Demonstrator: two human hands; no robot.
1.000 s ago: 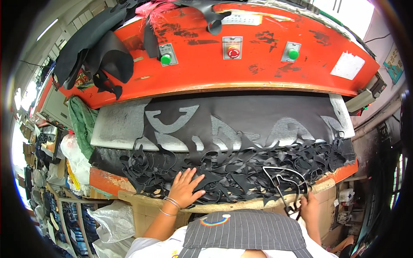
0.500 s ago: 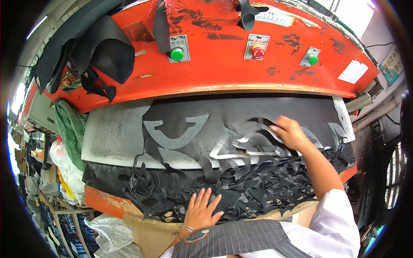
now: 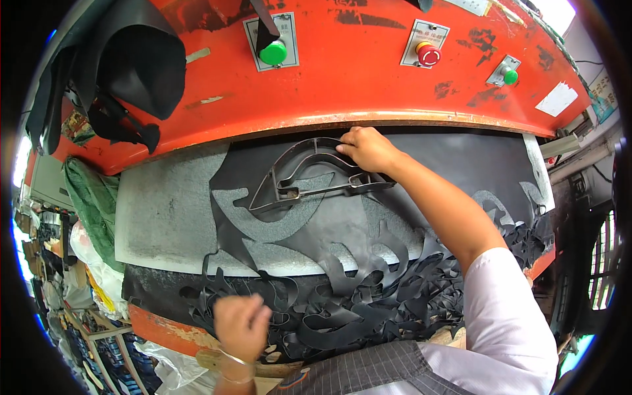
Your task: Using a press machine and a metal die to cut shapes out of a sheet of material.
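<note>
My right hand [image 3: 370,148] grips the right end of a curved metal cutting die [image 3: 329,190], its fingers closed on the rim. The die is at the back of the black sheet [image 3: 447,164], partly over a crescent-shaped cutout through which the grey board [image 3: 164,210] shows. Whether it touches the sheet I cannot tell. My left hand [image 3: 242,324], with a bracelet at the wrist, is over the near left edge beside a heap of black offcuts [image 3: 342,326]. Its fingers are smeared by motion.
A red machine body [image 3: 342,85] with two green buttons and one red button spans the back, its lower edge close above my right hand. Black sheets [image 3: 141,66] hang at the left. Green cloth [image 3: 92,194] and white bags [image 3: 99,263] are beside the board.
My right hand has carried the die left and farther back, off the cutouts at the right. My left hand has lifted off the near edge and moved left. The view has shifted somewhat.
</note>
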